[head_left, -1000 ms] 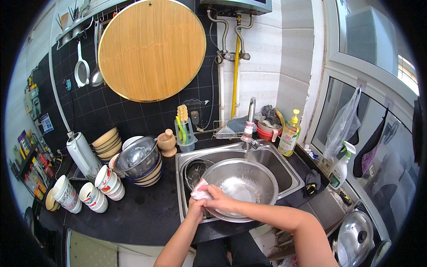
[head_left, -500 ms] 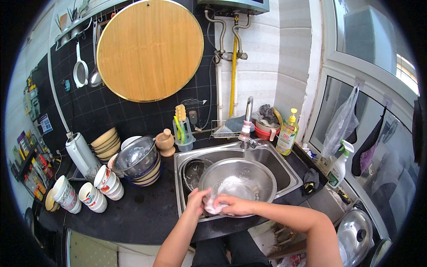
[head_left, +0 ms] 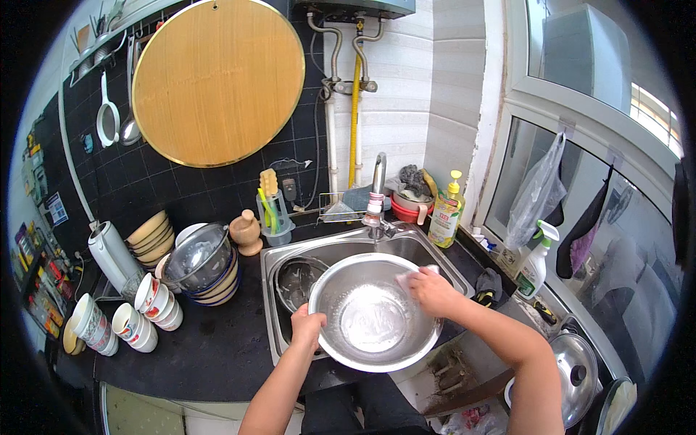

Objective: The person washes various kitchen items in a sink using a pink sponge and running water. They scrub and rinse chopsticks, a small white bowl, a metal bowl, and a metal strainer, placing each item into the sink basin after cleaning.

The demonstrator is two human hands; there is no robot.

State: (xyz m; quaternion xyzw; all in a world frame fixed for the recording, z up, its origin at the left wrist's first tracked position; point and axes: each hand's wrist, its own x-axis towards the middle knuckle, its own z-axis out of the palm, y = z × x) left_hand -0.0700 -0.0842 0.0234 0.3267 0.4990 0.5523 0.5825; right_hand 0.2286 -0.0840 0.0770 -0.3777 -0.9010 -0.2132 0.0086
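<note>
A wide stainless steel basin (head_left: pixel 371 317) is over the sink, tilted so its inside faces me, with whitish wet marks on its bottom. My left hand (head_left: pixel 308 328) is closed on the basin's left rim. On the far right side of the basin, my right hand (head_left: pixel 432 291) is closed on a pale pinkish cloth (head_left: pixel 406 281) and presses it to the inner wall near the rim. The cloth is mostly hidden by the fingers. Behind the basin lies the steel sink (head_left: pixel 272 341), where a dark round pan or bowl (head_left: pixel 299 284) sits at the left.
The faucet (head_left: pixel 377 190) rises behind the basin. A yellow soap bottle (head_left: pixel 446 212) and a spray bottle (head_left: pixel 535 264) stand to the right. Leftward are stacked bowls (head_left: pixel 217 286), a mortar (head_left: pixel 246 232), several stacked paper cups (head_left: pixel 135 328) and a white kettle (head_left: pixel 114 255).
The basin has come up and tilted toward me. My left hand has gone from the cloth to the basin's rim. My right hand has carried the cloth to the far right inner wall.
</note>
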